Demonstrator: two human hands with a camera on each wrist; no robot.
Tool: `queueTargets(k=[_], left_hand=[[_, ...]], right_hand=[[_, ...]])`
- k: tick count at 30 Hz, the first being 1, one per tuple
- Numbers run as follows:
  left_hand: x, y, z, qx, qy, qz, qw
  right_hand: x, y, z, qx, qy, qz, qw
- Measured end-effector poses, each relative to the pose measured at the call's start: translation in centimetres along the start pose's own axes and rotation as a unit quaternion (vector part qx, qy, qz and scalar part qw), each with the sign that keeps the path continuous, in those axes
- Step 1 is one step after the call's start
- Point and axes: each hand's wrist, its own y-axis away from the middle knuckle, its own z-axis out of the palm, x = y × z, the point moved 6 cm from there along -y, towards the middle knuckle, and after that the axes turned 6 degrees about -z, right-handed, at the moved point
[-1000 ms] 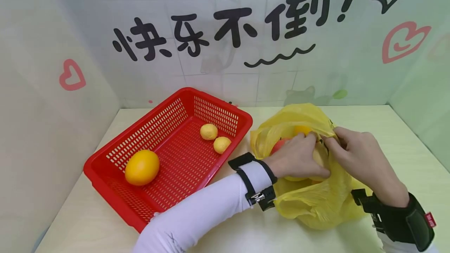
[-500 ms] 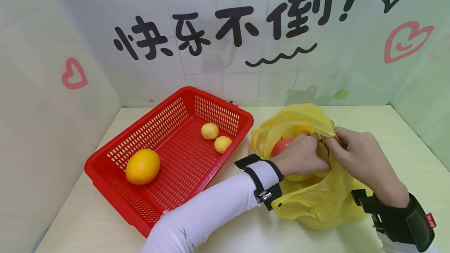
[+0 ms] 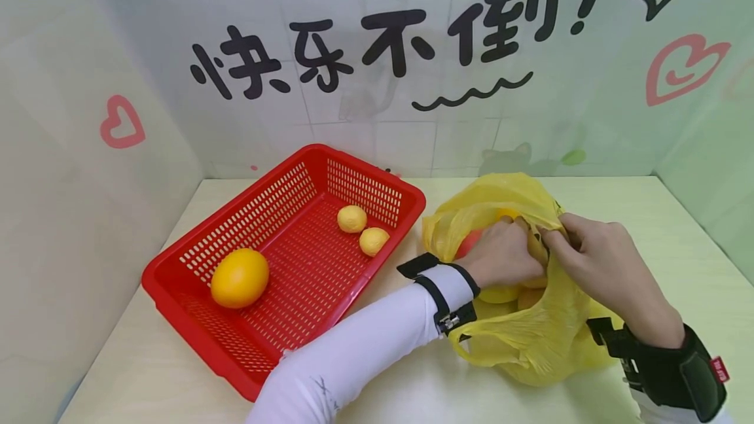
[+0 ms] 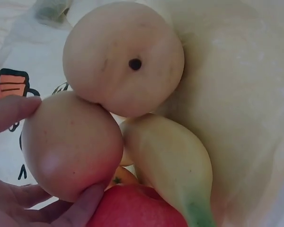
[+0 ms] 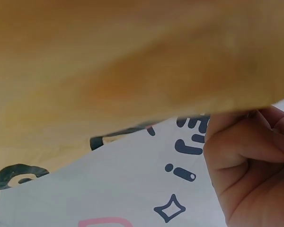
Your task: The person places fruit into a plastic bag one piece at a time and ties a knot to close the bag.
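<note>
My left hand (image 3: pixel 509 257) reaches into the mouth of a yellow plastic bag (image 3: pixel 548 339). In the left wrist view its thumb and fingers grip a round pale fruit with a pink blush (image 4: pixel 73 146). A larger round pale fruit with a dark spot (image 4: pixel 123 56) lies against that one. Beside them are a yellow fruit with a green end (image 4: pixel 173 165) and a red apple-like fruit (image 4: pixel 137 208). My right hand (image 3: pixel 607 267) pinches the bag's rim on the right. Bag film fills much of the right wrist view, with the right hand (image 5: pixel 255 165) at its edge.
A red perforated plastic basket (image 3: pixel 283 267) stands left of the bag on the pale table (image 3: pixel 400 378). It holds a big orange-yellow fruit (image 3: pixel 239 278) and two small yellow balls, one farther back (image 3: pixel 351 219) and one nearer the rim (image 3: pixel 373 241). A printed wall (image 3: pixel 377 136) closes off the back.
My left hand and forearm have shifted slightly right and deeper into the bag, the fingers drawing in. The right hand keeps its hold on the rim. The basket's contents stay put.
</note>
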Motion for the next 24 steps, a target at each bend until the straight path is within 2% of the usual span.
queueTargets(k=[6,12,16,24], left_hand=[[0.57,-0.06,0.32,0.038,-0.052,0.011,0.9979],[0.85,0.1,0.6,0.064,-0.095,0.001,0.9934],[0.84,0.13,0.53,0.07,-0.098,0.005,0.9927],[0.84,0.09,0.19,0.069,-0.08,0.039,0.9936]], right_hand=[[-0.03,0.02,0.11,0.0,-0.002,0.001,1.0],[-0.05,-0.01,0.13,0.001,-0.002,0.0,1.0],[-0.04,-0.01,0.08,0.001,0.0,-0.001,1.0],[0.05,0.05,0.08,-0.002,0.001,0.002,1.0]])
